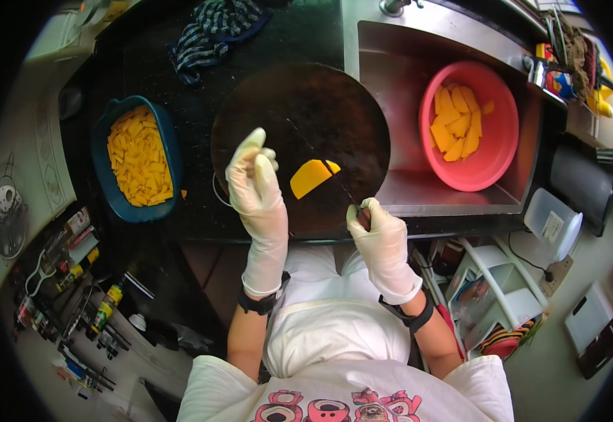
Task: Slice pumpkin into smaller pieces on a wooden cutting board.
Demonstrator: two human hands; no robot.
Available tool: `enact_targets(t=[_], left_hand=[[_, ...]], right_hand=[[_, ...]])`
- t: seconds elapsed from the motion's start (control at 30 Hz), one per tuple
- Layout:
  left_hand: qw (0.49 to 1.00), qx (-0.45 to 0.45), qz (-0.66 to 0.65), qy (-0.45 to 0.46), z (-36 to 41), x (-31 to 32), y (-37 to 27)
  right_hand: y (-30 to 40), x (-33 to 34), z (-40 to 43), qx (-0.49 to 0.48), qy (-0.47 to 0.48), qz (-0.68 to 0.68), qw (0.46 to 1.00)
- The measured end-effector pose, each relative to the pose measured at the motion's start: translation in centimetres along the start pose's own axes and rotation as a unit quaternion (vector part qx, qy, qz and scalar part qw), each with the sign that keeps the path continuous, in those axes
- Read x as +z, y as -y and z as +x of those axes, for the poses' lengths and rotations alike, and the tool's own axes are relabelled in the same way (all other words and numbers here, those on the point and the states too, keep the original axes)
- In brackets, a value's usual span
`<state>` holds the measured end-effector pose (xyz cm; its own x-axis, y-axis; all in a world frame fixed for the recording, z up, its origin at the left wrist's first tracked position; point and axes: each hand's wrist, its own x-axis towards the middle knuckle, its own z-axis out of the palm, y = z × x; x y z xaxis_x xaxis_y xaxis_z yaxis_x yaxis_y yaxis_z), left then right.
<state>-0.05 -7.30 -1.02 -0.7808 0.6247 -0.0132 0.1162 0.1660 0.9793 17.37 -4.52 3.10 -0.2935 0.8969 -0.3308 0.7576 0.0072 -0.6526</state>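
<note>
A flat slab of yellow-orange flesh (309,178), perhaps pumpkin, lies on a round dark cutting board (306,100). My right hand (379,240), in a pale translucent glove, grips the handle of a knife (346,191). Its thin blade, seen nearly edge-on, crosses the slab's right end and points up and left. My left hand (256,176), gloved likewise, is raised over the board's left part with nothing in it. Its fingers are apart and it does not touch the slab. I cannot tell whether the blade has cut through.
Left of the board, a blue-green basin (176,163) holds many cut yellow strips. A pink bowl (501,158) with larger yellow slices stands in the steel sink (401,192) at right. A checkered cloth (211,39) lies behind the board. Bottles (107,308) and utensils crowd the lower left.
</note>
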Motion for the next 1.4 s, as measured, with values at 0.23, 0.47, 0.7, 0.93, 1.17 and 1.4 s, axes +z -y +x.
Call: enact_targets(t=[0.23,0.47,0.7,0.93,1.17,1.4], left_hand=[[0.985,0.109,-0.116,0.071,7.0,3.9,-2.3],[0.978,-0.098,-0.023,0.182,7.3,6.2,-2.6],[0.963,0.061,0.216,0.152,6.6,7.7,-1.1],[0.949,0.179,0.234,0.114,6.3,8.4,-1.2],[0.978,0.138,0.058,0.146,6.4,6.4,-2.7],[0.981,0.121,0.041,0.148,6.6,6.2,-1.6]], right_hand=[[0.1,0.3,0.1,-0.024,0.004,-0.073,0.997],[0.2,0.3,0.1,-0.013,0.025,-0.094,0.995],[-1.3,1.4,0.5,-0.018,0.011,-0.113,0.993],[-2.0,1.5,0.5,-0.013,-0.003,-0.045,0.999],[-0.1,0.6,-1.1,-0.015,0.004,-0.020,1.000],[0.3,1.4,-1.4,-0.012,0.010,-0.046,0.999]])
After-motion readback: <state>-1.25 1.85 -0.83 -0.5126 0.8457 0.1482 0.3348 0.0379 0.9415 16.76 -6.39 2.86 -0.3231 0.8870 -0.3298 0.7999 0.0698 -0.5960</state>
